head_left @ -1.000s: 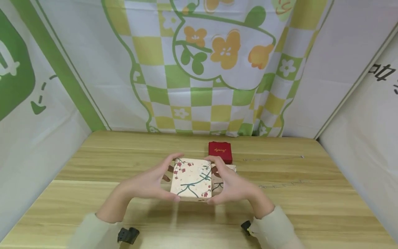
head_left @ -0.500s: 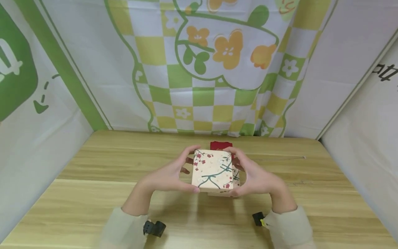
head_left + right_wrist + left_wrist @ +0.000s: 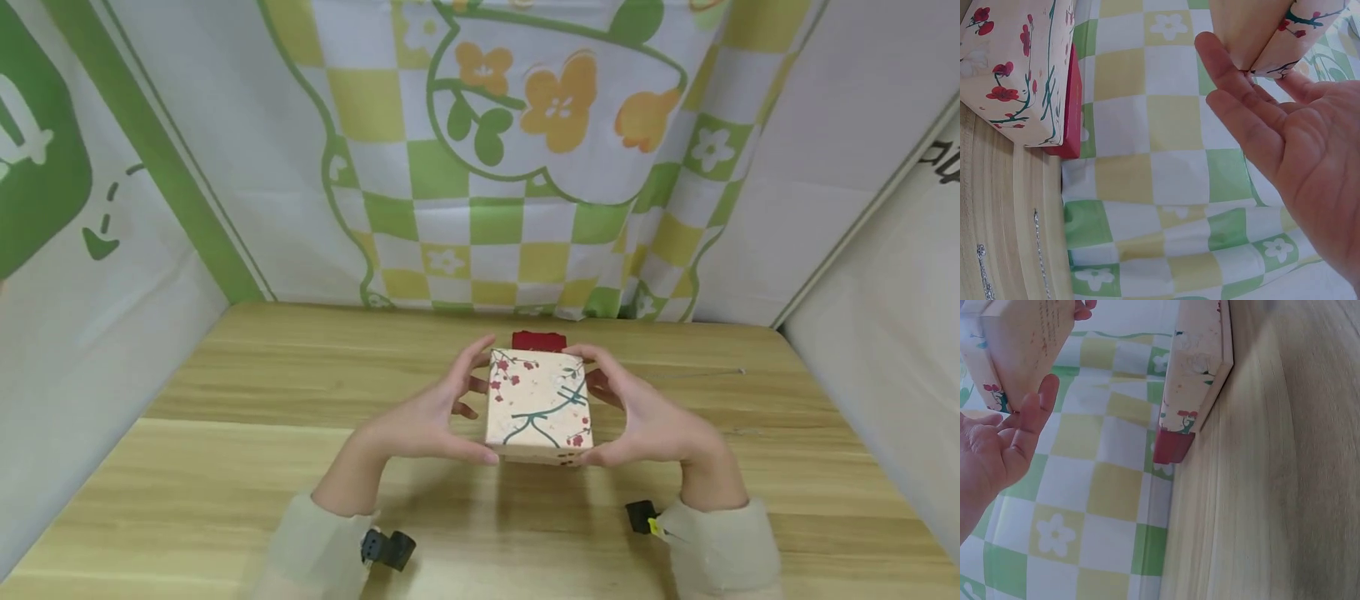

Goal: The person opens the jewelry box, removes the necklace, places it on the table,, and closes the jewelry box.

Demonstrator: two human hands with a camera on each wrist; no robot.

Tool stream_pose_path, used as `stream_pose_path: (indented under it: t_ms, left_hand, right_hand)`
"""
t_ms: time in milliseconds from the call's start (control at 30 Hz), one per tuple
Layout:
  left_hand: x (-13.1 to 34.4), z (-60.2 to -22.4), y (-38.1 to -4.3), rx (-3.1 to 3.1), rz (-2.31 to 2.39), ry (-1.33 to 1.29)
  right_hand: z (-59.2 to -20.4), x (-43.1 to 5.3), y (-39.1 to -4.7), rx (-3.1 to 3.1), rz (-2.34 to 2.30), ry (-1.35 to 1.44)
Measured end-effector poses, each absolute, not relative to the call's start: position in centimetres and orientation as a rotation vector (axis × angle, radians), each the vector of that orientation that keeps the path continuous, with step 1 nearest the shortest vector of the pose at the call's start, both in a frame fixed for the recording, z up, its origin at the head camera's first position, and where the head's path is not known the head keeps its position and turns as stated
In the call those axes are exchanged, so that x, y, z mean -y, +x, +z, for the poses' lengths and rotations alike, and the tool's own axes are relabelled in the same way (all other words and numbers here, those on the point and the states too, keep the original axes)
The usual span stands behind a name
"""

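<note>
A cream gift box (image 3: 536,400) printed with red blossoms and dark green branches is held between both hands, above the table. My left hand (image 3: 431,421) grips its left side, with the thumb at the near corner and fingers at the far one. On the opposite side my right hand (image 3: 648,417) grips it likewise. The left wrist view shows a plain face with small print on the held box. Below it, apart from it, a second blossom-print box (image 3: 1197,369) rests on the table; the head view mostly hides this one.
Behind the boxes sits a red jewelry box (image 3: 538,341), partly covered. Two thin silver chains, a farther chain (image 3: 705,372) and a nearer chain (image 3: 985,275), lie on the wooden table (image 3: 262,500) to the right. A checked curtain (image 3: 495,250) hangs at the back edge.
Both hands have carried the held box rightward, over the second box. It now covers most of the second box and part of the red box in the head view.
</note>
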State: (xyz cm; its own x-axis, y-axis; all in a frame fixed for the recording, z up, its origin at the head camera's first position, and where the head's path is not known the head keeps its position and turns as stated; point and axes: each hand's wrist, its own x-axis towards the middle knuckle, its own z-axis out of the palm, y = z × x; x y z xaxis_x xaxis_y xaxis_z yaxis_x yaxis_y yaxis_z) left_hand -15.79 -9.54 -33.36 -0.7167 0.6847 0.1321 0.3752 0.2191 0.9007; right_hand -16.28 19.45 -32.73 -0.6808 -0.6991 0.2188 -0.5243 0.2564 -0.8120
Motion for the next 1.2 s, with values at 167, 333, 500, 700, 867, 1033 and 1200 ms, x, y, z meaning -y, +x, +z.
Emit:
stream_pose_path:
  t_ms: [167,333,500,700,867,1033,1200]
  left_hand:
    - [9.2,-34.3,-16.3,-2.241,1.472,0.991]
    - [8.9,-34.5,-16.4,-2.274,1.517,0.953]
    - [9.0,-34.5,-16.5,-2.292,1.541,0.920]
    - [9.0,-34.6,-16.7,-2.304,1.547,0.916]
    - [9.0,-34.6,-16.6,-2.316,1.543,0.925]
    - [9.0,-34.5,-16.6,-2.341,1.557,0.942]
    - [8.9,-34.3,-16.5,-2.337,1.578,0.933]
  right_hand:
    - [-32.7,-19.8,-16.5,-2.295,-1.473,-1.238]
    - [-32.6,-19.6,-16.8,-2.253,-1.482,-1.216]
    - [-32.6,-19.5,-16.9,-2.254,-1.474,-1.175]
    - [-32.4,-19.6,-16.6,-2.282,-1.481,-1.178]
    - [-32.0,-19.6,-16.2,-2.285,-1.490,-1.183]
    - [-31.5,-19.5,-15.9,-2.277,-1.532,-1.208]
    - [-31.8,-19.5,-16.1,-2.278,-1.570,-1.220]
